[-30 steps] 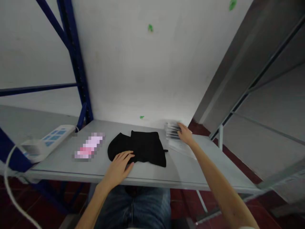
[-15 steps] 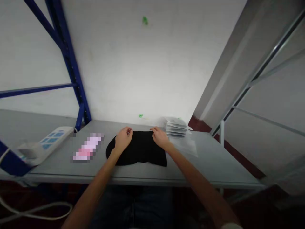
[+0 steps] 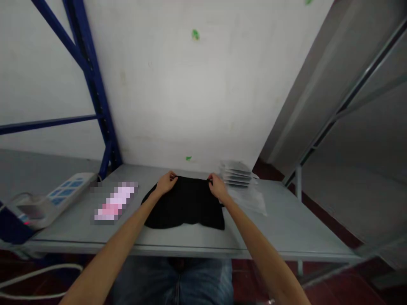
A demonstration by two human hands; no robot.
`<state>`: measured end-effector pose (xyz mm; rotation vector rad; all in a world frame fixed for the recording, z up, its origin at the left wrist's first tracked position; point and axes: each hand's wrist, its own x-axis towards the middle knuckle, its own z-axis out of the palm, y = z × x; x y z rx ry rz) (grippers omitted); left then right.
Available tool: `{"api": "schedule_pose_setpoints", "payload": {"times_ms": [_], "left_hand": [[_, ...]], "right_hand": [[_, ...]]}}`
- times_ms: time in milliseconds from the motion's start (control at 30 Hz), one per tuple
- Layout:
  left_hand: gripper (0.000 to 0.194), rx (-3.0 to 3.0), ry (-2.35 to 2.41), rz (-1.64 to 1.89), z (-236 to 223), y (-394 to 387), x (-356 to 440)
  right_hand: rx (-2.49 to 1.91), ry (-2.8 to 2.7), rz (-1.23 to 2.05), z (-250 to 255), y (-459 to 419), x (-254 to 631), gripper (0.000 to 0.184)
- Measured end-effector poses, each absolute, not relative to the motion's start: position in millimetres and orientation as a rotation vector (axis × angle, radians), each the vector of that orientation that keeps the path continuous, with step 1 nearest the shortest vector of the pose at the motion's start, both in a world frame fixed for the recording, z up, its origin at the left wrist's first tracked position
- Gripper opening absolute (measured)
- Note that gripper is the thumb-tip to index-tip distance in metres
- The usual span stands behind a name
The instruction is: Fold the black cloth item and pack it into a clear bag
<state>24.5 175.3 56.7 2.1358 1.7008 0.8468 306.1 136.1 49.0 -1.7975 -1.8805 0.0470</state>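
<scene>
A flat piece of black cloth [image 3: 187,203] with a notched, wavy near edge lies on the grey table [image 3: 286,224] in front of me. At its far left edge, my left hand [image 3: 165,183] is closed, thumb and fingers pinching the cloth. My right hand [image 3: 217,186] pinches the far right corner, where a bit of black material shows at the fingertips. What kind of article the cloth is cannot be made out.
Right of the cloth, a stack of clear packets [image 3: 237,173] stands by the wall, with a loose clear plastic bag [image 3: 251,200] in front. A blurred-out pink object [image 3: 116,203] and a white power strip [image 3: 65,195] lie left. A blue metal post [image 3: 98,93] rises behind.
My right hand has shifted slightly right along the cloth's far edge, and the cloth's far right side looks stretched wider. My view has tilted a little. The left hand keeps its grip.
</scene>
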Motion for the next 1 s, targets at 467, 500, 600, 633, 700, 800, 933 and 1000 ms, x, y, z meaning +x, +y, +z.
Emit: {"api": "schedule_pose_setpoints", "payload": {"times_ms": [467,500,600,633,700,800,933,1000], "left_hand": [[0.035,2.552,1.435,0.566,90,60,-4],[0.033,2.533,1.511,0.609,87,62,-7],[0.029,2.365,1.971,0.747,76,81,-20],[0.031,2.307,2.088,0.752,71,90,-25],[0.031,2.263,2.103,0.640,63,107,-35],[0.022,2.288,2.002,0.578,56,122,-45],[0.032,2.241,1.886,0.650,56,128,-48],[0.042,2.178,1.813,0.774,58,126,-47]], "right_hand": [[-1.433,-1.824,0.046,30,-4,329,0.040],[-1.446,-1.807,0.034,29,-9,329,0.038],[-1.466,-1.801,0.060,28,-15,328,0.031],[-1.473,-1.805,0.074,27,-16,327,0.029],[-1.485,-1.828,0.093,26,-18,324,0.027],[-1.499,-1.860,0.097,23,-26,321,0.024],[-1.508,-1.875,0.104,20,-43,319,0.023],[-1.508,-1.887,0.107,19,-51,321,0.022]]}}
